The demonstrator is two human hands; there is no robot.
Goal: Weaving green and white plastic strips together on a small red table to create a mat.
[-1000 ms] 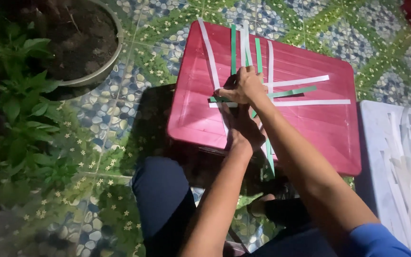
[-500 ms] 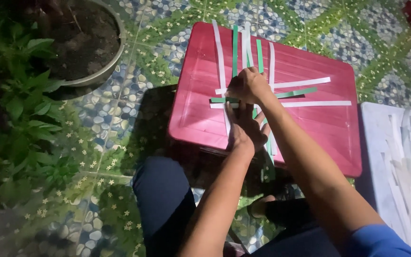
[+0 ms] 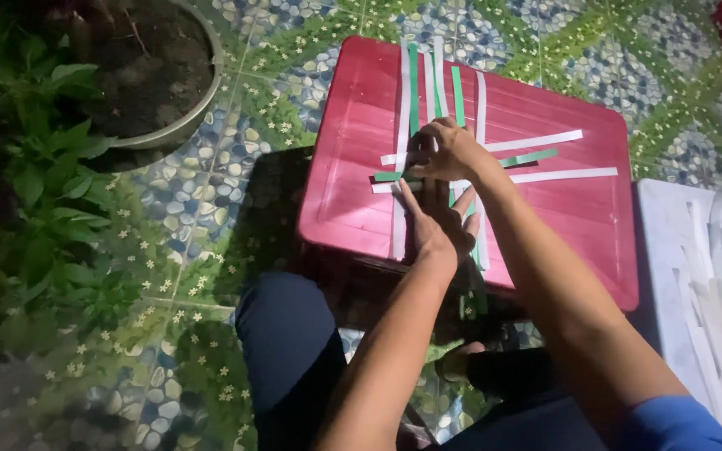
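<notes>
The left hand (image 3: 434, 224) lies flat over the lower lengths of the green and white strips (image 3: 412, 92), so their crossings beneath the palm cannot be seen. The right hand (image 3: 449, 149) covers the point where the upright strips meet the crosswise ones; whether its fingers pinch a strip cannot be told. The white board (image 3: 695, 250) is cut off by the right edge, its loose strips blurred. The pot (image 3: 198, 113) is cut by the top edge. The red lid (image 3: 344, 167) has its near edge hidden behind both forearms.
</notes>
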